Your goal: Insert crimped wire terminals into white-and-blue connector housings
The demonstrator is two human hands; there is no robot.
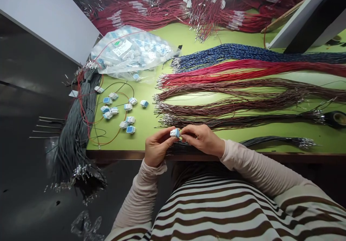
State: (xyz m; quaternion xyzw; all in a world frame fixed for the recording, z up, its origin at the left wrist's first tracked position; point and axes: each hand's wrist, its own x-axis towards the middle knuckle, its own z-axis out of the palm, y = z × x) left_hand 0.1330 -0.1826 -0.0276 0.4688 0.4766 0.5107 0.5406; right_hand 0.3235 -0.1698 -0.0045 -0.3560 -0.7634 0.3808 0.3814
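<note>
My left hand (156,148) pinches a small white and blue plastic connector (174,132) just above the near edge of the green table (151,140). My right hand (202,138) meets it from the right, its fingers closed against the connector's side; whether they hold a wire end is too small to tell. A dark wire bundle (273,140) lies under and to the right of my right hand. Several loose connectors (119,113) of the same kind lie scattered left of my hands.
A clear bag of connectors (129,53) sits at the back left. Blue (243,52), red (243,70) and brown (243,100) wire bundles lie in rows across the table. A grey bundle (75,133) hangs off the left edge. Red wires (189,7) are piled at the back; a tape roll (337,118) sits right.
</note>
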